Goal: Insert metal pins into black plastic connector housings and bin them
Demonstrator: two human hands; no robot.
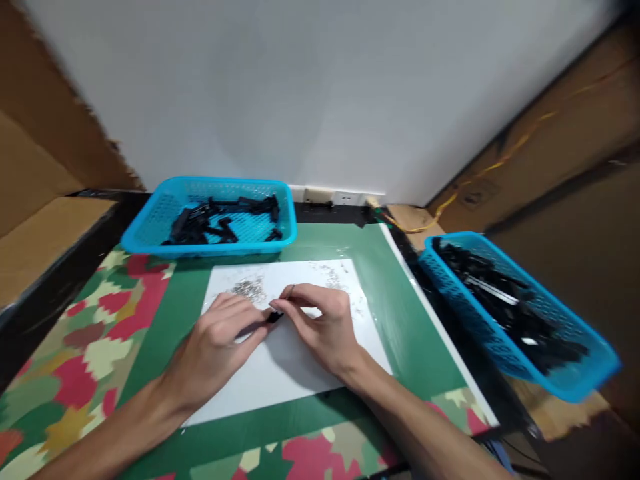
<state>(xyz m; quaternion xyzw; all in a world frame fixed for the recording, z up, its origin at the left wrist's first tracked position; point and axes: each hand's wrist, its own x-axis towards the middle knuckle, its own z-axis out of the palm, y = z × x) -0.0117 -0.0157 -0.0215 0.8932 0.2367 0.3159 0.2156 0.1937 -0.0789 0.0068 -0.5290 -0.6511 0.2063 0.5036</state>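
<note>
Both of my hands meet over a white sheet of paper (295, 370) on the green mat. My left hand (220, 337) has its fingers pinched on a small black part (275, 317). My right hand (320, 323) pinches the same black part from the other side, fingers pressed together. A small pile of tiny metal pieces (249, 288) lies on the paper just beyond my left hand. More loose metal bits (334, 275) are scattered beyond my right hand.
A blue basket (150, 230) with several black parts stands at the back left. A second blue basket (575, 383) full of black parts sits tilted at the right, off the mat. A leaf-patterned cover (100, 333) lies under the mat. A yellow cable (480, 177) runs along the right wall.
</note>
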